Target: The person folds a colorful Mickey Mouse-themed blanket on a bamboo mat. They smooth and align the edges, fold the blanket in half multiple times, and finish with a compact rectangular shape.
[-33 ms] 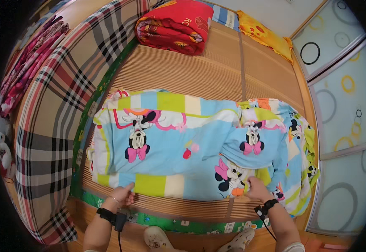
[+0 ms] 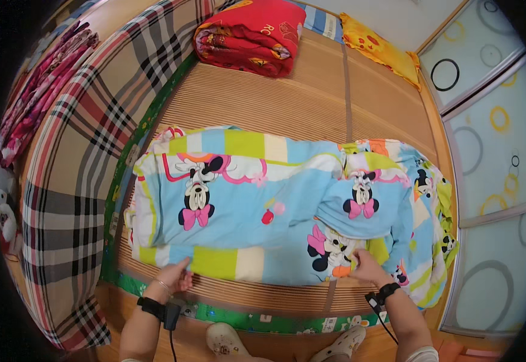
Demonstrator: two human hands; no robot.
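Blue, green and white cloth is making up the soft quilt (image 2: pixel 239 199), and it is lying long and rumpled on the brown ribbed mat (image 2: pixel 263 99), just past the white shoes (image 2: pixel 224 339). The left hand (image 2: pixel 175 279) is touching the near edge, toward the left; its fingers are curling, but I cannot tell if they are pinching the cloth. The right hand (image 2: pixel 368 268) is resting on the near side too, toward the right, its fingers bunching close together, and I cannot tell if they are gripping. The quilt is looking light and floppy to me, not slippery, and nothing about it is seeming easy to break. Its near edge is looking best for holding, with hands well apart. Over on the right, puffy folds are piling up, so they may be needing a bigger handful.
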